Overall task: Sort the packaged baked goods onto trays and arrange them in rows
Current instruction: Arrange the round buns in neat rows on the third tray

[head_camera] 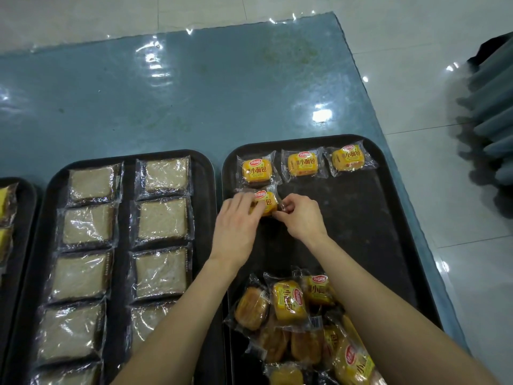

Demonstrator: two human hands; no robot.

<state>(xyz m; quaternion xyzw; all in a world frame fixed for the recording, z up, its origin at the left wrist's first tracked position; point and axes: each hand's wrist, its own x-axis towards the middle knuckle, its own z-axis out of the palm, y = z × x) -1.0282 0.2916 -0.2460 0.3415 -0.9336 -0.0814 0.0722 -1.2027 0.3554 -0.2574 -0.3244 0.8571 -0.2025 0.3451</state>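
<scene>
On the right black tray (361, 212) three yellow small-bread packets lie in a row along the far edge: one at the left (256, 169), one in the middle (302, 163), one at the right (349, 157). A fourth yellow packet (266, 202) sits just below the left one. My left hand (238, 226) rests its fingers on that packet's left side, and my right hand (301, 216) pinches its right wrapper end. A loose pile of the same packets (294, 315) lies at the tray's near end, between my forearms.
The middle black tray (126, 245) holds two columns of clear-wrapped pale cake slices (163, 220). A third tray (25, 195) with yellow packets shows at the left edge. All stand on a blue-covered table (194, 93); its right edge drops to tiled floor. A dark ribbed object (491, 112) is at far right.
</scene>
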